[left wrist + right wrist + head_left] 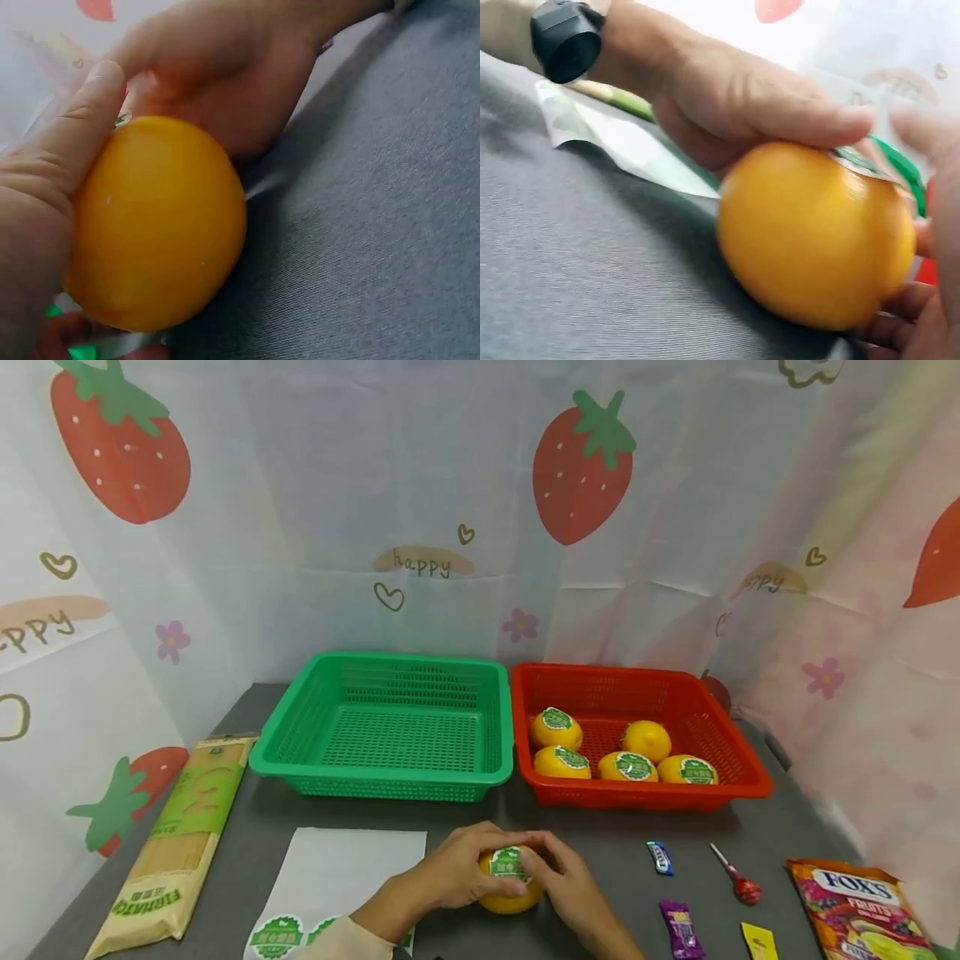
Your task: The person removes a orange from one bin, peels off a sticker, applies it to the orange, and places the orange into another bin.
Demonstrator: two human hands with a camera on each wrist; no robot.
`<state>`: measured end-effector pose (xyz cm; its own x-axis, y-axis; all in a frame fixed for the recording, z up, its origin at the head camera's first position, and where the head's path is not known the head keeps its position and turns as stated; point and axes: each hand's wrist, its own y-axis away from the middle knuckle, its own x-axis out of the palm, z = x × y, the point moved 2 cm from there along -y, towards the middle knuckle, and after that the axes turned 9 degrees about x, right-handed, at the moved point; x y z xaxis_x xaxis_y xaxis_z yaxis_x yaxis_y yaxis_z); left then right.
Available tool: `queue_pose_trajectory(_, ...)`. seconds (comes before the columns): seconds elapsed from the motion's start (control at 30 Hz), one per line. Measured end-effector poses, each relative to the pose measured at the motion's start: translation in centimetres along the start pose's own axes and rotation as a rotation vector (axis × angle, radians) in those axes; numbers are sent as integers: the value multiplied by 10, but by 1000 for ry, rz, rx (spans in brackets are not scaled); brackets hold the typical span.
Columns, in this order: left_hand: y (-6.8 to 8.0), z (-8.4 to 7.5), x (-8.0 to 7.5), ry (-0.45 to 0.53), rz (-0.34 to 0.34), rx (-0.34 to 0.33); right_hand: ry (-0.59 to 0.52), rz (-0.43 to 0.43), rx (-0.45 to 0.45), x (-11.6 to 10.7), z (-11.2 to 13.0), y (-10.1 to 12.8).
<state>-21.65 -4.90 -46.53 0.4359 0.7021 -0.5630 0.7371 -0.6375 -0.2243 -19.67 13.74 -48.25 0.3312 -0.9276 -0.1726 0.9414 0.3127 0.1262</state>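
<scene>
Both hands hold one orange (512,885) on grey table (600,852), in front of green basket (390,727). Left hand (450,877) curls around left side, right hand (566,881) grips right side. Fingers press green sticker (509,863) on top. Sticker sheet (330,885) lies just beside, left. Red basket (720,735) holds five stickered oranges (633,766).

Empty basket (390,727) left of basket with fruit (637,735).
</scene>
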Motion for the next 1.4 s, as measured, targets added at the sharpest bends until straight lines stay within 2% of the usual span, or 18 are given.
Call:
queue_pose_trajectory(0.1, 3, 1, -3, 128, -16, 24, 3, -45, -19, 5, 0, -1)
queue_pose_trajectory(0.2, 4, 5, -7, 313, -10, 67, -50, -35, -118, 6, -1, 0)
queue_pose_trajectory(0.27, 2, 7, -11, 401, 16, 81, -86, 13, -185, 4, -2, 0)
queue_pose_trajectory(0.33, -1, 9, -13, 454, 29, 66, -109, 96, -231, -2, -3, -1)
queue_pose_trajectory(0.43, -4, 10, -13, 464, 32, 68, -89, 165, -235, -18, -4, -5)
queue_pose_trajectory(0.53, -5, 12, -10, 453, 29, 91, -36, 135, -196, -41, -2, -5)
queue_pose_trajectory(0.6, -4, 13, -8, 437, 32, 105, 12, 57, -159, -59, 4, -1)
queue_pose_trajectory(0.7, -3, 13, -5, 401, 24, 100, 83, -54, -165, -90, 22, 8)
queue_pose_trajectory(0.87, -2, 9, -3, 258, -26, 84, 217, -232, -246, -141, 58, 23)
queue_pose_trajectory(1.0, -2, 4, -1, 110, -32, 74, 414, -427, -264, -180, 74, 30)
queue_pose_trajectory(1.1, -2, 2, -2, 25, -14, 52, 566, -529, -240, -205, 78, 30)
queue_pose_trajectory(1.27, -5, 1, -3, -32, 18, 35, 689, -528, -141, -241, 70, 21)
queue_pose_trajectory(1.4, -10, -3, -5, -9, 31, 43, 773, -487, -23, -261, 57, 17)
